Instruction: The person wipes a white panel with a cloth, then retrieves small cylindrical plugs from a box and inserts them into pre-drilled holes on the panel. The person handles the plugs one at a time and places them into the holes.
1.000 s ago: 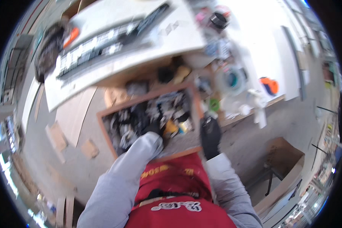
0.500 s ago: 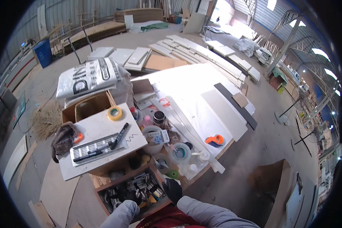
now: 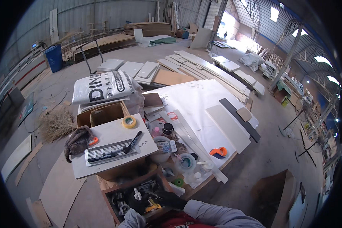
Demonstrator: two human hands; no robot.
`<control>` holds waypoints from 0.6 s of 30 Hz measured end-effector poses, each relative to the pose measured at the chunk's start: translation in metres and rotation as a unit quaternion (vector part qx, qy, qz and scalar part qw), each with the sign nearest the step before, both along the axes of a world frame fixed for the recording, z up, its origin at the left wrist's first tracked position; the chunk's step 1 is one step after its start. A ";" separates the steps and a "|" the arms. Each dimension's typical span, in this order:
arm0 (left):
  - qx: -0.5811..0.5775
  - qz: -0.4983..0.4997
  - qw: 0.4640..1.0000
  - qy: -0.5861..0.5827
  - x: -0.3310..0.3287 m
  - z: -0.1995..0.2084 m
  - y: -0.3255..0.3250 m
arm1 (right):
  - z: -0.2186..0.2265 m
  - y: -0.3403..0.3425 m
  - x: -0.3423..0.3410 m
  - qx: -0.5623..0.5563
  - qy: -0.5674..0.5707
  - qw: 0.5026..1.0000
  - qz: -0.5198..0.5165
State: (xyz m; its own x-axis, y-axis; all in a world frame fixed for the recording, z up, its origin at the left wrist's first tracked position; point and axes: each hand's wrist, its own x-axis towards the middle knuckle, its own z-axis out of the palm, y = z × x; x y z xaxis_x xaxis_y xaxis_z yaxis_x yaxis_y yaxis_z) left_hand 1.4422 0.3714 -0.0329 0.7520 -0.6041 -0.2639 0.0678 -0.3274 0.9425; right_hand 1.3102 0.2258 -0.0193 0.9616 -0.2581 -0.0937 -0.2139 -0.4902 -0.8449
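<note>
A wooden drawer [image 3: 109, 192], pulled out below the white board, holds a jumble of small tools and metal parts. In dark gloves, both of my hands are inside it. My left hand [image 3: 139, 205] is closed around a small white object [image 3: 137, 195] that sticks up from the glove. Reaching in over the right side, my right hand [image 3: 172, 200] has its fingertips among the parts. Dark glove and shadow hide whether those fingers grip anything. A yellow piece [image 3: 153, 205] lies between the hands.
On the white board [image 3: 114, 133] lie yellow tape [image 3: 129, 122], a black marker [image 3: 133, 141] and a brown glove [image 3: 79, 141]. Beside it are a remote control [image 3: 166, 147], a tub [image 3: 186, 162] and an orange tape dispenser [image 3: 219, 152]. A cardboard box [image 3: 273, 193] stands right.
The view has tilted, so the scene sits lower and further right. My right hand has moved from the drawer's right rim into it. A white object now shows at my left hand.
</note>
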 end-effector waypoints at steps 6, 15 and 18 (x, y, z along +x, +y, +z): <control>-0.063 0.052 0.995 -0.054 -0.001 0.068 0.002 | 0.069 0.011 0.011 0.084 0.101 0.988 0.078; -0.141 0.089 0.979 -0.113 -0.004 0.127 0.013 | 0.086 0.032 0.022 0.099 -0.002 0.995 0.016; -0.231 -0.013 0.946 -0.225 0.007 0.144 0.014 | 0.102 0.030 0.029 0.009 -0.073 0.997 -0.035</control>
